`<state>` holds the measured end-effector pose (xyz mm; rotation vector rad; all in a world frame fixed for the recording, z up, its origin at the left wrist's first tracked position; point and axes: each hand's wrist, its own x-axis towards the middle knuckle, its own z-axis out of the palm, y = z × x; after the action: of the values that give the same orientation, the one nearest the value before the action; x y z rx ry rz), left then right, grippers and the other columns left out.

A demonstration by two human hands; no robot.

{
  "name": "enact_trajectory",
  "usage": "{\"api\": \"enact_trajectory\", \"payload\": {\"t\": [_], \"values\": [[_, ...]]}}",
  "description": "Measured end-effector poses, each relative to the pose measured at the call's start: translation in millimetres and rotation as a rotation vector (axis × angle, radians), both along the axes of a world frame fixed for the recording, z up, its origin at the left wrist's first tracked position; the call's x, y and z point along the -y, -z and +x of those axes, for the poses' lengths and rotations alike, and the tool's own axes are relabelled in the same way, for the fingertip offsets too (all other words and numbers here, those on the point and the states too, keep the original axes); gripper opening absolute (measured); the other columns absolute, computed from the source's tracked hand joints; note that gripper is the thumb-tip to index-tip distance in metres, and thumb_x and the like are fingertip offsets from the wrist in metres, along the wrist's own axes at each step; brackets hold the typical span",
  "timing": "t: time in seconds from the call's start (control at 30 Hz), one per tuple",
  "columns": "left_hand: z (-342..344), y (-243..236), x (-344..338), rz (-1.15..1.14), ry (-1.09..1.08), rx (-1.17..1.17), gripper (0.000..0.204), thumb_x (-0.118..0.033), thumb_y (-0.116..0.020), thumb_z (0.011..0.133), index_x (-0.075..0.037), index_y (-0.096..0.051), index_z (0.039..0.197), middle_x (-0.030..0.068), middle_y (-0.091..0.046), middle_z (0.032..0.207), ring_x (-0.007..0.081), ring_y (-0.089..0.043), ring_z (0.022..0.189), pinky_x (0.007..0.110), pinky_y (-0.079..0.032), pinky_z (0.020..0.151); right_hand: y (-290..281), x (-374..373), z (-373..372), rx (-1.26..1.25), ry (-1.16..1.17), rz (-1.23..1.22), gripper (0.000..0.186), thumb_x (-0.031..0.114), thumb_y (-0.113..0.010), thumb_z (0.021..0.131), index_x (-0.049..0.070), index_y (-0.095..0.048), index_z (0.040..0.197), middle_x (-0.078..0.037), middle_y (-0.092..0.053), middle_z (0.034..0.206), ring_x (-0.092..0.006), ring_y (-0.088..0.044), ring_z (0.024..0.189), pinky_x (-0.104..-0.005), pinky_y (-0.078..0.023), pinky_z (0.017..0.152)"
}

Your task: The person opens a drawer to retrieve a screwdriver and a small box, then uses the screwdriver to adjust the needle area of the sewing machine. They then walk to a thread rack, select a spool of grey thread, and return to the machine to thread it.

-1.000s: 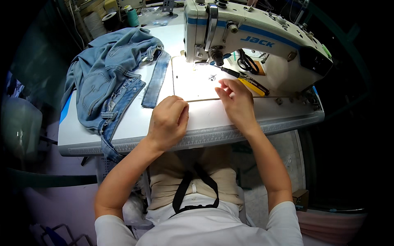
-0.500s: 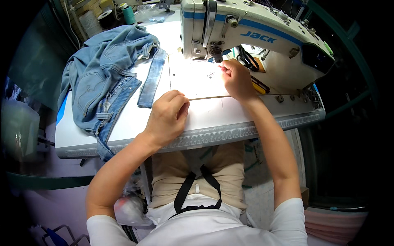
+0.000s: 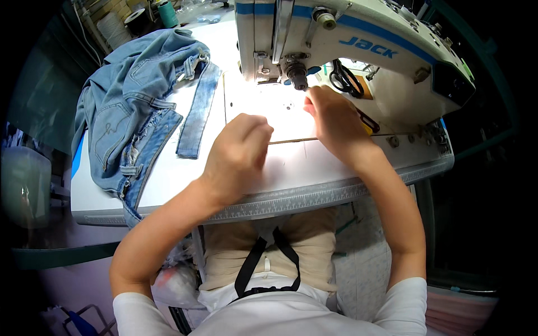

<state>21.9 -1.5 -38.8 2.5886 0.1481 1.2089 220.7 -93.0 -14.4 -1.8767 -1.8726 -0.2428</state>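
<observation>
My right hand is beside the needle area of a white and blue sewing machine, its thumb and fingertips pinched together. Whatever lies between them is too small to make out. Above the front of the white table, my left hand is closed with its fingers curled in; what it holds, if anything, is hidden. Left of that hand, a loose strip of blue denim lies flat. Farther left are crumpled blue jeans with a frayed edge along the waist.
Black-handled scissors and a yellow and dark tool, partly hidden by my right hand, lie under the machine's arm. A grey ruler strip runs along the table's front edge. Thread spools stand at the back left.
My left hand has lifted slightly and moved right, toward my right hand. My right hand stays pinched near the needle. The whole view has shifted a little closer to the machine.
</observation>
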Motion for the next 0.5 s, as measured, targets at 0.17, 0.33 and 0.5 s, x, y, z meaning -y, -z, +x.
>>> {"api": "enact_trajectory", "payload": {"t": [0.17,0.33,0.5], "values": [[8.2,-17.7,31.7,0.237,0.009,0.017,0.037,0.007,-0.066,0.068,0.008,-0.06,0.105,0.0174,-0.061,0.094,0.0341,-0.061,0.088,0.041,-0.052,0.076,-11.6,39.7,-31.3,-0.624,-0.064,-0.098,0.013,0.004,-0.064,0.089,-0.005,-0.059,0.098,-0.017,-0.067,0.078,-0.0286,-0.066,0.068,-0.0343,-0.053,0.064],[12.6,-20.1,40.0,0.176,0.09,-0.112,0.037,0.003,-0.064,0.068,0.008,-0.06,0.104,0.0162,-0.06,0.089,0.0315,-0.059,0.084,0.04,-0.051,0.074,-21.5,48.6,-39.3,-1.075,0.009,-0.179,0.014,0.002,-0.063,0.09,-0.005,-0.06,0.101,-0.011,-0.068,0.077,-0.0119,-0.066,0.068,-0.0263,-0.053,0.062],[6.5,-17.2,32.1,0.079,-0.009,-0.135,0.027,0.006,-0.06,0.072,0.009,-0.061,0.099,0.0156,-0.058,0.084,0.0317,-0.057,0.082,0.04,-0.05,0.074,-16.8,46.2,-35.0,-1.152,-0.118,-0.098,0.016,0.005,-0.065,0.09,-0.005,-0.065,0.102,-0.014,-0.07,0.08,-0.0147,-0.068,0.072,-0.0274,-0.054,0.066]]}}
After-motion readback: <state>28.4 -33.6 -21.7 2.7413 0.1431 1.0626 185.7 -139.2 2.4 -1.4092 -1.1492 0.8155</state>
